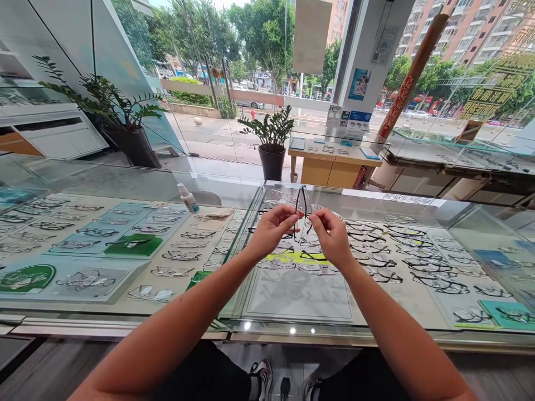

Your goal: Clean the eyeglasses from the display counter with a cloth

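Note:
Both my hands are raised over the glass counter, holding one pair of dark-rimmed eyeglasses [302,196] between them, turned on edge. My left hand [273,227] pinches the frame with thumb and fingers. On the other side, my right hand [331,234] has thumb and fingers closed on the same eyeglasses, near a temple arm. The exact grip points are partly hidden by the fingers. Beneath my hands, inside the counter, rows of eyeglasses [320,269] lie on a pale board.
The glass display counter [296,303] spans the view, with many frames inside. On it at left stand a white spray bottle [188,198] and a folded cloth [217,218]. Beyond are a potted plant [272,159], a wooden display table [334,167] and large windows.

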